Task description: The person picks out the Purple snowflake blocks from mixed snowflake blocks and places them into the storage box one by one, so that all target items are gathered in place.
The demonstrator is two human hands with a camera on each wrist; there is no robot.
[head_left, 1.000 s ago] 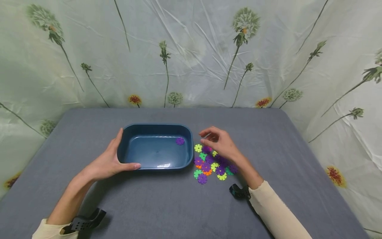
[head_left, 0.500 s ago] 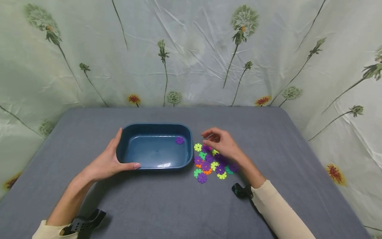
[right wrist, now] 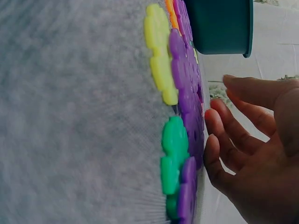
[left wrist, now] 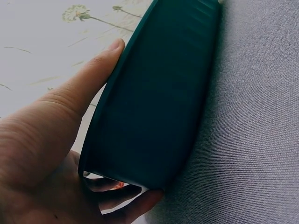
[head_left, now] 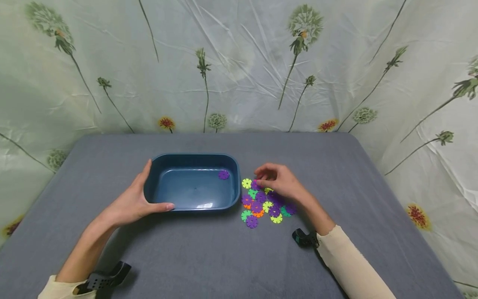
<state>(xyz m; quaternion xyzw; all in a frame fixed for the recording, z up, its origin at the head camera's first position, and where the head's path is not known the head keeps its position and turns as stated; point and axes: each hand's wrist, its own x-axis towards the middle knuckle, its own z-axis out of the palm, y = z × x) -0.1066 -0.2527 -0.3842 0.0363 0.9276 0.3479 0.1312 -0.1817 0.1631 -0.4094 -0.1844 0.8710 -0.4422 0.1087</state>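
My left hand (head_left: 128, 204) grips the left end of a blue plastic bin (head_left: 186, 189), thumb over the front rim and fingers around the end wall. Inside the bin, near its right end, lies one purple notched snowflake disc (head_left: 223, 175). Just right of the bin, several discs lie heaped on the table, among them a yellow disc (head_left: 246, 183), a green disc (right wrist: 174, 149) and purple discs (right wrist: 187, 88). Over the heap's far side is my right hand (head_left: 281, 180), fingers loosely bent. In the right wrist view its thumb and fingertips stand apart with nothing between them.
The table (head_left: 201, 257) has a grey cloth cover. Behind it hangs a pale curtain (head_left: 239, 83) printed with dandelions. A black wrist mount (head_left: 104, 278) sits on the left forearm and another black mount (head_left: 304, 238) on the right.
My right hand has shifted slightly right and lowered toward the discs, its thumb now by a pink and purple one. The left hand keeps its hold on the bin.
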